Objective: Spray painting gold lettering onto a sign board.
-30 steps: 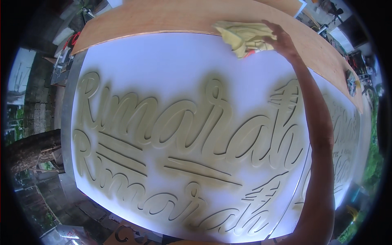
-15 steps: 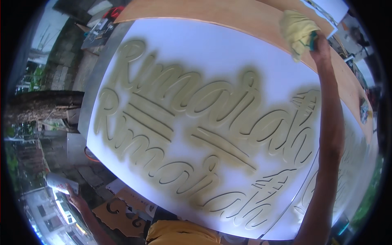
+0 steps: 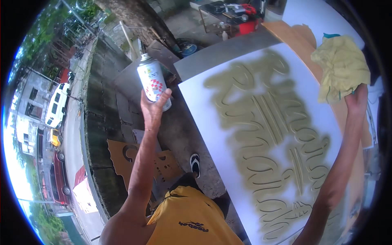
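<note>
In my left hand [image 3: 153, 109] is an upright spray can [image 3: 150, 78], white with a red checkered pattern. My fingers wrap around its lower part, and its nozzle end points up with no cap on it. My right hand [image 3: 357, 99] grips a bunched pale yellow cloth [image 3: 342, 65] with teal edging, over the far right side of a large white sheet [image 3: 196, 92]. Cut-out script lettering [image 3: 261, 165] runs across this sheet in two rows, with olive-gold paint misted around the letters. The cloth hides part of the brown board beneath it.
A brown board [image 3: 281, 32] borders the sheet's far edge. Beyond stands a small table [image 3: 214, 9] with tools and a red container [image 3: 247, 27]. On the ground at left lie cardboard cut-outs [image 3: 122, 153] beside a block wall [image 3: 98, 110]. A tree trunk [image 3: 143, 20] rises behind.
The view has swung left, so the sheet now sits farther right. My left hand has come up and inward with the spray can. The cloth stays in my right hand.
</note>
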`<state>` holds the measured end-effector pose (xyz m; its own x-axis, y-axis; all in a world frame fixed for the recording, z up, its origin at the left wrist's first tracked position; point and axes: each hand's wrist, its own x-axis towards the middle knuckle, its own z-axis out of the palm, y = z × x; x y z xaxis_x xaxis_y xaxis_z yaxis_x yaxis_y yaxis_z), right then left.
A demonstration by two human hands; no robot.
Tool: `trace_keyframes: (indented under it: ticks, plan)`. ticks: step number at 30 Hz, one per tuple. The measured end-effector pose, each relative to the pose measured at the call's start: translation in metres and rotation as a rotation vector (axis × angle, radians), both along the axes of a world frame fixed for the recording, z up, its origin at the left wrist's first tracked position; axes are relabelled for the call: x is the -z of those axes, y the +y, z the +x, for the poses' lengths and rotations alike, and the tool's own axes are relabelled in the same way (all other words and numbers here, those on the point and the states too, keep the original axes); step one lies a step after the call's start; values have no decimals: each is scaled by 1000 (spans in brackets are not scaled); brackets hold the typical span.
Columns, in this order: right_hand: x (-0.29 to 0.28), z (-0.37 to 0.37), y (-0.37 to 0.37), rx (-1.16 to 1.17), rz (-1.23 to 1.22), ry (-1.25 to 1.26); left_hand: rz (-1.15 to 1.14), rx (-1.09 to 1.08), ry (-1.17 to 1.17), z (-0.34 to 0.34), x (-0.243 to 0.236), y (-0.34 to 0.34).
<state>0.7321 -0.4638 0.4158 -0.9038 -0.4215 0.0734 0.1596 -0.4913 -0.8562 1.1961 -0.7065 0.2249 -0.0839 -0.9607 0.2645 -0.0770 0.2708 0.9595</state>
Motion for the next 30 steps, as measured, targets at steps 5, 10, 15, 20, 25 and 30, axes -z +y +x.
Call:
trace_keyframes:
  ticks: [5, 10, 15, 20, 25, 30]
  plan:
    - [21, 149, -148, -387, -63, -77, 41, 61, 0, 52, -5, -31]
    - [79, 292, -291, -545, -82, -58, 12, 22, -105, 121, -28, -52]
    - [112, 447, -359, -787, 1, 30, -117, -161, -193, 170, -20, -76]
    - [117, 520, -405, -942, 36, 427, -163, -347, -290, 211, -10, -104]
    - [125, 541, -449, -997, 110, 536, -278, -479, -525, 244, 2, -132]
    - [124, 536, -506, -1157, 4, 459, -257, -386, -422, 252, 11, -185]
